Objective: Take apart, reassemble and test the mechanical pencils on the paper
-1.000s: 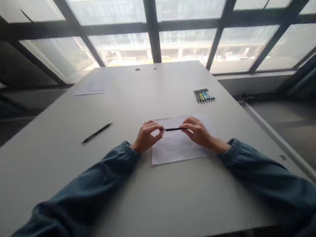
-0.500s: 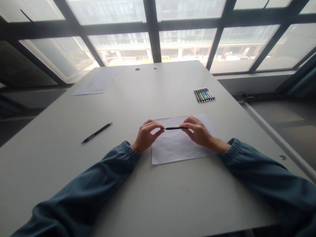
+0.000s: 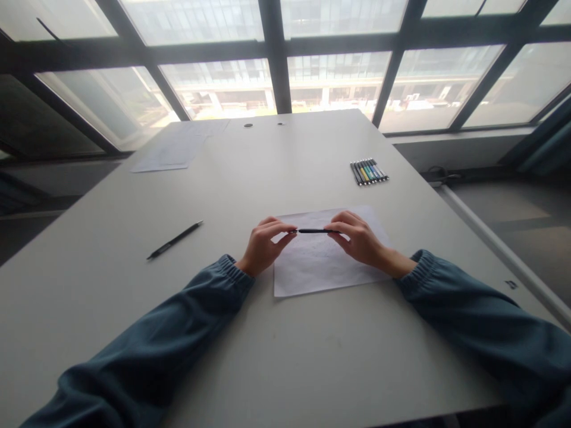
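Between my two hands a slim black pen (image 3: pixel 312 230) is held level above a white sheet of paper (image 3: pixel 330 273). My left hand (image 3: pixel 265 242) pinches its left end, a small dark tip piece, between thumb and forefinger. My right hand (image 3: pixel 355 236) grips the barrel's right end, which the fingers partly cover. A narrow light section shows beside the left fingertips; whether the tip piece is separate from the barrel I cannot tell. Faint marks show on the paper under the hands. Another black pen (image 3: pixel 175 240) lies slanted on the table to the left.
Several pens with differently coloured barrels (image 3: pixel 369 172) lie side by side at the right of the white table (image 3: pixel 214 356). More paper sheets (image 3: pixel 167 151) rest at the far left. Two small round fittings sit near the far edge, before large windows (image 3: pixel 339 77).
Both hands stay almost still. A light section now shows at the pen's left end beside my left fingertips, where it looked darker before.
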The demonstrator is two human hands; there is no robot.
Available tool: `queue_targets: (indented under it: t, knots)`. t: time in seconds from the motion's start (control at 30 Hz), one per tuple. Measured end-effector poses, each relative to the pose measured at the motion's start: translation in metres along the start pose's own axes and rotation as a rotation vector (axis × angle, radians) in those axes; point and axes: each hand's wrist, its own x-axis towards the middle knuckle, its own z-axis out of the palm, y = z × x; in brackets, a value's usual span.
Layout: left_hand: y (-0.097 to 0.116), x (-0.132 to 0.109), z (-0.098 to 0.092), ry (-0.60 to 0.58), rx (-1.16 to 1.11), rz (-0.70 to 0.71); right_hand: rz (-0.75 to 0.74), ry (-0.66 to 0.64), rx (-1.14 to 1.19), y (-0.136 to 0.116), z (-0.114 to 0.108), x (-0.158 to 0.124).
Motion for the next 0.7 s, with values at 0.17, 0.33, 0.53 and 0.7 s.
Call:
queue_targets:
  t: [0.17,0.33,0.53,0.7]
  knots:
    - [-0.0004,0.0000,0.0000,-0.013,0.014,-0.004,-0.018,0.014,-0.003,0.0010,0.0002,-0.0007]
    - [-0.0005,-0.0004,-0.0001,-0.038,0.028,-0.026,-0.037,0.030,-0.016,0.0022,0.0007,-0.0013]
    - [-0.0006,-0.0011,-0.0001,-0.082,0.043,-0.055,-0.036,0.027,-0.023,0.0010,0.0004,-0.0009]
    - [0.0014,0.0001,-0.0004,-0.087,0.005,-0.017,-0.025,0.012,-0.025,0.0010,0.0001,-0.0013]
